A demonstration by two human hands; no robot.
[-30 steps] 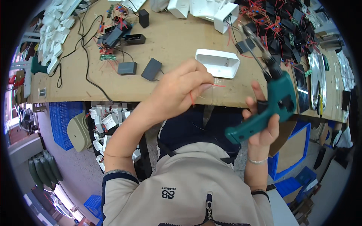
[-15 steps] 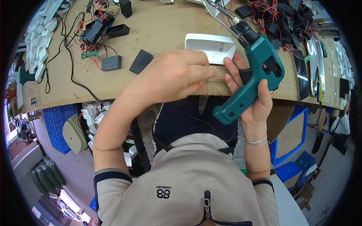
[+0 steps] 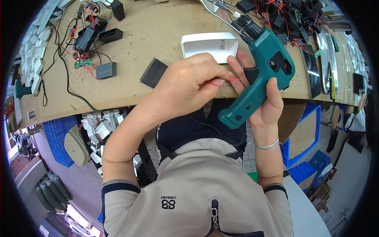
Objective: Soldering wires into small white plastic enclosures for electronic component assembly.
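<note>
1. Closing on each other over the last second, the left hand [image 3: 193, 75] and the right hand [image 3: 264, 112] now almost meet at mid-frame, where they stood well apart; the red wire [image 3: 233, 79] now spans to the right fingers, so, as I judge it, both hands attend to this one strand
2. Left grip: thumb and forefinger pinched together on the red wire, below the right end of the white plastic housing [image 3: 193, 49] in the upper middle of the frame; a short end pokes out rightward
3. Right grip: wrapped loosely about the green soldering gun [image 3: 260, 73], thumb on its right side, fingers spread out past its left; whether they touch the wire I cannot tell
4. Pose: the left forearm slants up from the lower left, back of the hand uppermost; the right forearm rises from the lower right, palm turned upward, the gun's metal tip tilted toward the top of the frame
5. On the counter [image 3: 134, 51], a black box [image 3: 152, 72] lies just left of the left hand; a green circuit board [image 3: 83, 63] sits at upper left
</note>
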